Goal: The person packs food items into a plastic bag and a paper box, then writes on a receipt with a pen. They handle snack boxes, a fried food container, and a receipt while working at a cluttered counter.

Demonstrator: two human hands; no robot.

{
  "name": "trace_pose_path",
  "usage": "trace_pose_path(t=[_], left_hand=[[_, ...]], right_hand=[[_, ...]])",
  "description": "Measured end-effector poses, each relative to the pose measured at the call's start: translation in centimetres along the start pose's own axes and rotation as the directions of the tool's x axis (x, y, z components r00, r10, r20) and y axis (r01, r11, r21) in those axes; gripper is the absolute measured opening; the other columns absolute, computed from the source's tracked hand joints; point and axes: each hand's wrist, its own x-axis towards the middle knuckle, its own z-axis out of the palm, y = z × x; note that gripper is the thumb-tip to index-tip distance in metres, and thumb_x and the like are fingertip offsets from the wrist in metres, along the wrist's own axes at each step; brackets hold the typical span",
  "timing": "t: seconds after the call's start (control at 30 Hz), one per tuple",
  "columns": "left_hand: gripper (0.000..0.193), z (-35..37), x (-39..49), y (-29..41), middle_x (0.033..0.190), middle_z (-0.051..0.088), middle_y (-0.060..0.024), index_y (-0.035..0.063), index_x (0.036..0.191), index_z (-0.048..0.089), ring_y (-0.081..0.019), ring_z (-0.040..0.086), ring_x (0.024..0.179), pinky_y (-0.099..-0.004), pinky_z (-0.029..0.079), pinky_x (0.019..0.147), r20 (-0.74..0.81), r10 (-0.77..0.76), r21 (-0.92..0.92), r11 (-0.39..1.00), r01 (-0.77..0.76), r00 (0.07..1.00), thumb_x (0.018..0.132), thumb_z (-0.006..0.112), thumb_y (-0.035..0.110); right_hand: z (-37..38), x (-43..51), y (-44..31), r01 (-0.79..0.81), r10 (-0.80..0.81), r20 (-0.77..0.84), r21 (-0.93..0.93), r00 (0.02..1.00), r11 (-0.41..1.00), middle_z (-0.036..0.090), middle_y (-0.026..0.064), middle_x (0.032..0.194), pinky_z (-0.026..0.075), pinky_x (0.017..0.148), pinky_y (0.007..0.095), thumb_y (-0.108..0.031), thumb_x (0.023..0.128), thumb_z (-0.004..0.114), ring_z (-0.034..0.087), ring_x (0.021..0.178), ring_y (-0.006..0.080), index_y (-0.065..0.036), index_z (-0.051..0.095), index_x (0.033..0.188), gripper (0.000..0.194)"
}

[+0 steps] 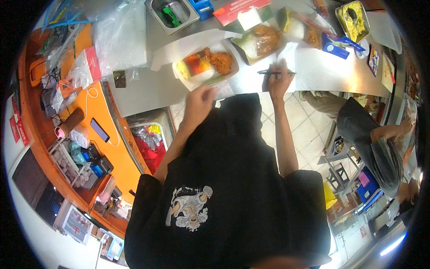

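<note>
My right hand (279, 79) holds a dark pen (267, 72), which lies crosswise between its fingers over the metal counter's front edge. A pale paper (288, 57) lies just beyond the fingertips. My left hand (201, 101) is slightly blurred, with fingers curled, beside a paper slip (224, 90) at the edge; whether it touches the slip cannot be told. Beyond it sits an open paper food box (232, 50) with fried chicken (220, 62), rice, a red-orange item and something yellow. Behind my right hand stands another open box (249, 60) with rice and chicken partly in clear wrap.
A third food box (295, 28), a blue carton (336, 47) and a metal tray of yellow food (352, 22) stand right. Back left are a steel container (172, 15) and plastic bags (119, 33). An orange counter (111, 134) borders the left; a co-worker (366, 141) stands right.
</note>
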Motion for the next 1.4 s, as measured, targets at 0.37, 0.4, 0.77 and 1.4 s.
trace_pose_path(t=[0.37, 0.4, 0.77, 1.4], left_hand=[[0.017, 15.4, 15.5, 6.9, 0.101, 0.064, -0.0247, -0.0066, 0.090, 0.066, -0.0402, 0.062, 0.099, -0.0489, 0.051, 0.083, 0.185, 0.655, 0.481, 0.590, -0.649, 0.733, 0.083, 0.061, 0.009], [0.014, 15.5, 15.7, 6.7, 0.097, 0.065, -0.0251, -0.0059, 0.086, 0.066, -0.0409, 0.063, 0.095, -0.0495, 0.051, 0.082, 0.280, 0.568, 0.459, 0.629, -0.628, 0.774, 0.083, 0.060, 0.007], [0.029, 13.0, 14.8, 8.3, 0.083, 0.066, -0.0204, -0.0032, 0.081, 0.068, -0.0381, 0.065, 0.080, -0.0482, 0.051, 0.076, 0.248, 0.648, 0.383, 0.617, -0.687, 0.720, 0.087, 0.065, 0.025], [0.048, -4.5, 4.7, -9.3, 0.088, 0.064, -0.0070, 0.0024, 0.110, 0.059, -0.0146, 0.065, 0.067, -0.0303, 0.056, 0.059, -0.004, -0.385, -0.679, 0.679, 0.280, 0.923, 0.096, 0.062, 0.049]], right_hand=[[-1.0, -0.2, 2.1, -0.098, 0.094, -0.032, -0.149, 0.995, 0.984, 0.064, 0.0155, 0.089, 0.044, 0.079, 0.0465, -0.005, 0.084, 0.069, 0.056, 0.085, 0.0375, 0.002, 0.056, 0.127, 0.045], [-0.9, -0.6, 2.0, -0.111, 0.103, -0.051, -0.185, 0.993, 0.976, 0.067, 0.0181, 0.096, 0.045, 0.074, 0.0474, -0.007, 0.084, 0.068, 0.057, 0.083, 0.0387, 0.004, 0.054, 0.130, 0.049], [0.8, -0.3, -2.2, -0.160, 0.172, -0.056, 0.176, 0.983, 0.971, 0.067, 0.0192, 0.092, 0.051, 0.073, 0.0438, 0.004, 0.072, 0.062, 0.063, 0.081, 0.0366, 0.001, 0.061, 0.122, 0.050], [0.9, -5.8, -13.7, -0.531, 0.099, 0.767, 0.339, 0.634, 0.776, 0.044, -0.0028, 0.076, 0.043, 0.063, 0.0279, 0.007, 0.082, 0.063, 0.041, 0.072, 0.0101, -0.007, 0.044, 0.081, 0.023]])
